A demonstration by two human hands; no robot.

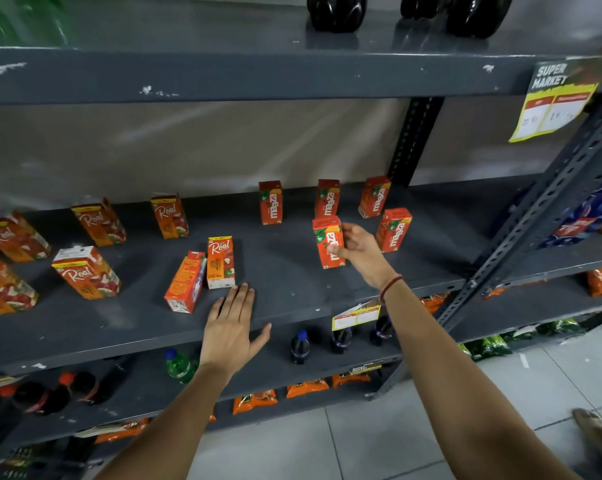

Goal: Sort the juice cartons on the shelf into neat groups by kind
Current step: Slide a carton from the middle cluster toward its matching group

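Observation:
On the grey middle shelf (292,289), several orange Real cartons stand spread over the left half, one upright (220,262) beside another turned sideways (185,282). Red Maaza cartons stand on the right: three along the back (270,202) and one at the far right (393,229). My right hand (356,249) grips a Maaza carton (328,242) from its right side, upright on the shelf. My left hand (231,322) rests flat with spread fingers on the shelf, just in front of the upright Real carton, holding nothing.
The upper shelf (258,74) carries dark bottles (337,12) and a price tag (555,98). Below the middle shelf are small bottles (299,346) and orange snack packs (254,401). A slotted upright post (534,209) stands at right. Tiled floor lies below right.

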